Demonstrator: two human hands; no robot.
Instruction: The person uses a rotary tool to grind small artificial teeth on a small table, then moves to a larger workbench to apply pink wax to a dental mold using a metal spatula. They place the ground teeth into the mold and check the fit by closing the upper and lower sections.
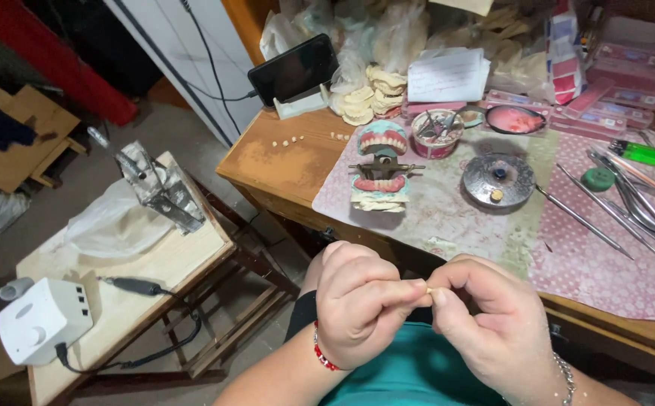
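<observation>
My left hand [361, 301] and my right hand [493, 323] meet just below the wooden bench edge, over my teal lap. Between their fingertips they pinch one tiny cream artificial tooth [430, 291]. A red bead bracelet circles the left wrist and a metal chain the right. On the bench above stands a denture model on a metal articulator [380, 167], with pink gums, white teeth and plaster bases. Several loose teeth [291, 140] lie on the bare wood to its left.
Metal hand instruments [628, 199], a round metal lid [499, 180], a green lighter [652, 155], pink tooth cards [606, 113], plaster casts [365, 94] and a propped phone [294, 69] crowd the bench. A low side table [162, 263] holds a white control box [42, 319], handpiece and metal press.
</observation>
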